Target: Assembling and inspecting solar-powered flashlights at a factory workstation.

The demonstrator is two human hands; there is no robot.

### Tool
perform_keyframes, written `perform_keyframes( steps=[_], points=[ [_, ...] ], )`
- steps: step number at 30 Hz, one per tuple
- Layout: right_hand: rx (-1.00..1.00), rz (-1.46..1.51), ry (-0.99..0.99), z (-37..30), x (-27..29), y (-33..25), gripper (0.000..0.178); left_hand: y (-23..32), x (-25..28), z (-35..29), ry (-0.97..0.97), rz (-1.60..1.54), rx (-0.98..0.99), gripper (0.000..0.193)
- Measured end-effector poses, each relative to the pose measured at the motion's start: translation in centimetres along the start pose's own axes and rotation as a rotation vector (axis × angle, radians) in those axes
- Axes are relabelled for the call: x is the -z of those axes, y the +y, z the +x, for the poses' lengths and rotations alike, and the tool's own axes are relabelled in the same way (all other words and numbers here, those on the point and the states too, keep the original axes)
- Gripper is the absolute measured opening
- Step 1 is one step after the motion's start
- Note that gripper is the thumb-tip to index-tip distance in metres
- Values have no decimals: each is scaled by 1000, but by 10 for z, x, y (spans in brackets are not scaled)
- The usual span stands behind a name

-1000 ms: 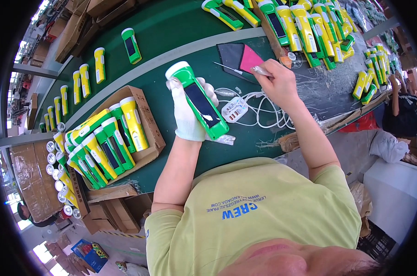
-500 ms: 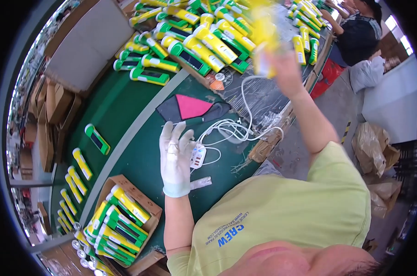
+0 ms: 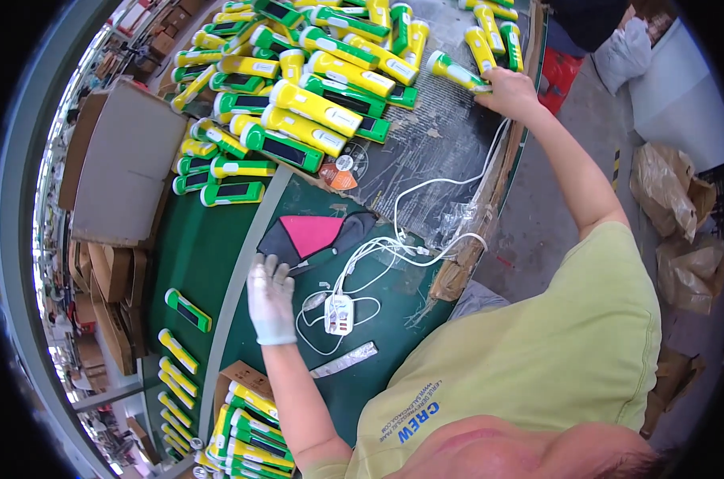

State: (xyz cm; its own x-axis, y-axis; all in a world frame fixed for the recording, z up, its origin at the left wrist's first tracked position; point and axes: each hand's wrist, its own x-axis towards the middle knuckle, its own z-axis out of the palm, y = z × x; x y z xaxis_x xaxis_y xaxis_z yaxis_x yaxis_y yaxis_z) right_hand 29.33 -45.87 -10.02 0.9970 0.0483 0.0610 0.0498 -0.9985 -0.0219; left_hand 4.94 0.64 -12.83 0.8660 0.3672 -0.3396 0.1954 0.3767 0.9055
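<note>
At the far right of the dark worktop, my right hand (image 3: 507, 94) is bare and closed around the tail end of a yellow and green flashlight (image 3: 456, 72). The white head of this flashlight points left, toward a large pile of similar flashlights (image 3: 314, 104), some with dark panels on their sides. My left hand (image 3: 272, 297), in a white glove, hovers over the green surface with its fingers apart and nothing in them. Just beyond it lies a pink and grey cloth piece (image 3: 310, 238). To its right is a white power strip (image 3: 340, 314) with coiled white cable.
A row of flashlights (image 3: 177, 377) lies along the green belt (image 3: 218, 239) at left. Near my left forearm stands a cardboard box (image 3: 246, 375) packed with more. A silvery strip (image 3: 344, 360) lies by the power strip. Brown bags (image 3: 669, 191) sit on the floor at right.
My right hand, blurred before with a yellow flashlight, now shows clearly near the worktop's right edge, gripping a flashlight's tail end. My left hand has shifted left and down. The whole view has swung.
</note>
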Motion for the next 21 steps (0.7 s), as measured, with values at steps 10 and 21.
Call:
perform_keyframes(
  steps=[10, 21],
  points=[
    [-120, -53, 165, 37, -36, 41, 40, 12, 57, 171, 258, 64, 94, 76],
    [-29, -145, 233, 104, -59, 40, 27, 28, 21, 268, 459, 138, -68, 57]
  ],
)
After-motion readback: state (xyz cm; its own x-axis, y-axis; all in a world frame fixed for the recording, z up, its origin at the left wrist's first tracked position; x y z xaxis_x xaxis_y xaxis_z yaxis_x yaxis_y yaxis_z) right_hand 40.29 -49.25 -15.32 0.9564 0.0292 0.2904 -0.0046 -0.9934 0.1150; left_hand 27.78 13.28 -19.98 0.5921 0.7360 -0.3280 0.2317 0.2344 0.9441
